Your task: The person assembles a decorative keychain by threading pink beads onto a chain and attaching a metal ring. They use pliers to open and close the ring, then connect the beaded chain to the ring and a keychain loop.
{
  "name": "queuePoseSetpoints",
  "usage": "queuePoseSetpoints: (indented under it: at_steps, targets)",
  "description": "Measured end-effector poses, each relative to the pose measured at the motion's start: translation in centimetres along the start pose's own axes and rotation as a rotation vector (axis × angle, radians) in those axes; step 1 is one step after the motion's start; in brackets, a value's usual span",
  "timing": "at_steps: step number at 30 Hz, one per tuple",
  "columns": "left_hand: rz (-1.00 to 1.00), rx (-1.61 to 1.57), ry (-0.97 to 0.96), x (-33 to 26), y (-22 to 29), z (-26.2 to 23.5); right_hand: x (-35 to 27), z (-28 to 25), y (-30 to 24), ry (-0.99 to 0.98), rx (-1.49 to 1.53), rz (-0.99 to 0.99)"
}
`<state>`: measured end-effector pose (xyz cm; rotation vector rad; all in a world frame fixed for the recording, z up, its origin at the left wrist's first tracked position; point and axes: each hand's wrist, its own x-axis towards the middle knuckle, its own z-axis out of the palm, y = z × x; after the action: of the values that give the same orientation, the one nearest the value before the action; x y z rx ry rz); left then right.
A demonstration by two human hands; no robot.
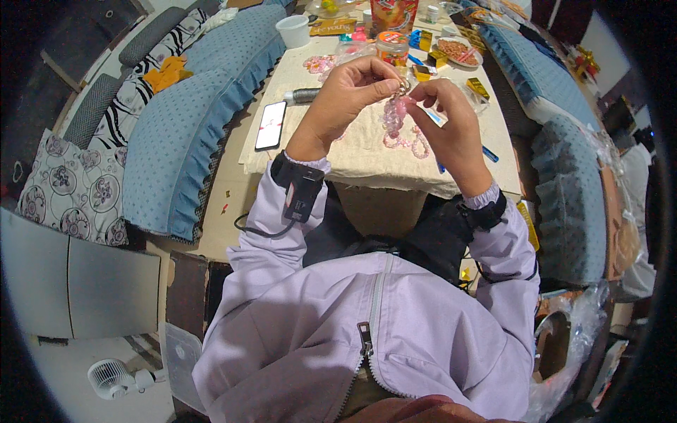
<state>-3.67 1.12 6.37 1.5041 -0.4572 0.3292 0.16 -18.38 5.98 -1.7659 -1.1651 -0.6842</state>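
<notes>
Over the cloth-covered table, my left hand pinches a small gold-coloured metal piece, perhaps a clasp or ring, between thumb and fingertips. From it hangs a pink beaded charm of clear and pale beads. My right hand is beside it, thumb and forefinger closed at the charm's upper edge. Below, a loop of pink beads shows near the cloth; whether it joins the charm I cannot tell. Left of my left wrist lies a phone with a lit screen, next to a spool of dark grey thread.
Farther back on the table are pink beads, a lidded jar, a white tub, a red package and a plate of reddish-brown bits. Blue-covered sofas flank the table. A white fan stands lower left.
</notes>
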Motion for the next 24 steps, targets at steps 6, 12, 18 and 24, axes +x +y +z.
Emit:
queuePoseSetpoints:
  at_steps: [6, 12, 18, 24]
  targets:
    - [0.016, -0.033, -0.024, 0.0, 0.0, -0.2, -0.2, -0.4, 0.3, -0.056, 0.106, -0.035]
    - [0.017, -0.003, -0.083, -0.2, 0.2, 0.0, 0.6, -0.2, 0.7, -0.057, 0.41, 0.318]
    - [0.008, 0.002, -0.088, -0.3, 0.3, -0.1, 1.3, -0.6, 0.4, -0.116, 0.439, 0.353]
    - [0.014, 0.032, -0.004, 0.0, 0.2, -0.4, 1.4, -0.7, 0.2, -0.049, 0.349, 0.305]
